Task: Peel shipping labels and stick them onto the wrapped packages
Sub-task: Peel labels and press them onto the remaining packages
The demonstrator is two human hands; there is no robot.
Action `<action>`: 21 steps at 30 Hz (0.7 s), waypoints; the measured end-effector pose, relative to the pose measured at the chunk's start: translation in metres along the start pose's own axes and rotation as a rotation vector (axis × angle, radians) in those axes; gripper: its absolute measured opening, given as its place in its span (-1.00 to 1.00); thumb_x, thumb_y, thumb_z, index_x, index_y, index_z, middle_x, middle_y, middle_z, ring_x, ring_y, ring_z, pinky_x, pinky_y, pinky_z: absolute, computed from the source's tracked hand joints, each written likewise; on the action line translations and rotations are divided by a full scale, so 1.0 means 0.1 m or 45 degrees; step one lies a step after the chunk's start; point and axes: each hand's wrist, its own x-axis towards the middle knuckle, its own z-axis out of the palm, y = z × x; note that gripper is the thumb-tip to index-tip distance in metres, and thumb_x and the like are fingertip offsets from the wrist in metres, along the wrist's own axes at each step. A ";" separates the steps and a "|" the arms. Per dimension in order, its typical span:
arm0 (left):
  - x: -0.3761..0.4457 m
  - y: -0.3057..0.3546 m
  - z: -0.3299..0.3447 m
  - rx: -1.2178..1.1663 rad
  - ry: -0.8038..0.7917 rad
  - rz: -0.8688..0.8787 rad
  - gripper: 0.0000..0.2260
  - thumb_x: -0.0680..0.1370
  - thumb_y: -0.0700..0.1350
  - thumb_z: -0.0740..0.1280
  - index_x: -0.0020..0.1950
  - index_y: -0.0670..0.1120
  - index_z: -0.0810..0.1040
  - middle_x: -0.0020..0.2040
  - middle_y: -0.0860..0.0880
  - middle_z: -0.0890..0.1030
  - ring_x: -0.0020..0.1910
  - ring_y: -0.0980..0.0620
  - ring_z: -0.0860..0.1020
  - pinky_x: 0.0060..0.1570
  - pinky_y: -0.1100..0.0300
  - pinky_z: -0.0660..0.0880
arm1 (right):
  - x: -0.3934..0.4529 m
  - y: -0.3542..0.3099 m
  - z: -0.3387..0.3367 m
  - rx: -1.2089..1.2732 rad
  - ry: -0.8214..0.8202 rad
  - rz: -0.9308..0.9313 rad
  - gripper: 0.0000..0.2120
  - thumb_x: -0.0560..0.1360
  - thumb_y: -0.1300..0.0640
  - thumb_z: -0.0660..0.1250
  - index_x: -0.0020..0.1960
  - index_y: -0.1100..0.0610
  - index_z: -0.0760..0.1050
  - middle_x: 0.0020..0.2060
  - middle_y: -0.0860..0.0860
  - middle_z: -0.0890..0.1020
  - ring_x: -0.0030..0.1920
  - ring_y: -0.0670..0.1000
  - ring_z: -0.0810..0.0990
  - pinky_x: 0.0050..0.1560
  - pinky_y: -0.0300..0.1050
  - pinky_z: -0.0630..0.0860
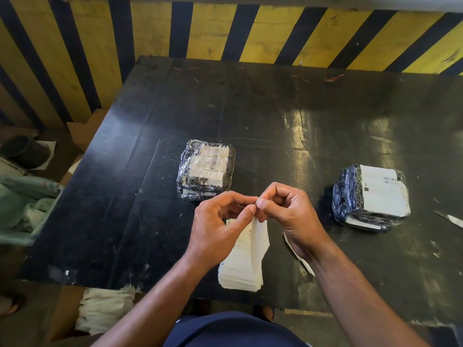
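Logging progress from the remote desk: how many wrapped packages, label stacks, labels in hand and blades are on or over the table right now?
Wrapped packages: 2, centre package and right package
Label stacks: 1, label stack
Labels in hand: 1, label, pinched at its top by left hand and right hand
Blades: 1, blade at the right edge, partly cut off
Total: 5

Both forearms are seen bare from elbow to wrist; no sleeves reach them. No rings, watch or gloves are worn on the left hand (220,226) or the right hand (288,216). A dark navy garment (233,331) is worn over the torso.
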 end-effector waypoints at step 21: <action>0.27 -0.11 -0.17 -0.714 0.425 -0.712 -0.82 0.72 -0.18 0.23 0.17 -0.23 0.60 0.05 -0.11 0.77 -0.04 -0.01 0.76 -0.09 0.14 0.65 | 0.03 0.17 -0.24 -0.040 0.273 0.199 -0.80 0.63 0.32 0.31 -0.17 0.20 0.54 -0.23 0.17 0.70 -0.19 0.05 0.67 -0.07 -0.11 0.57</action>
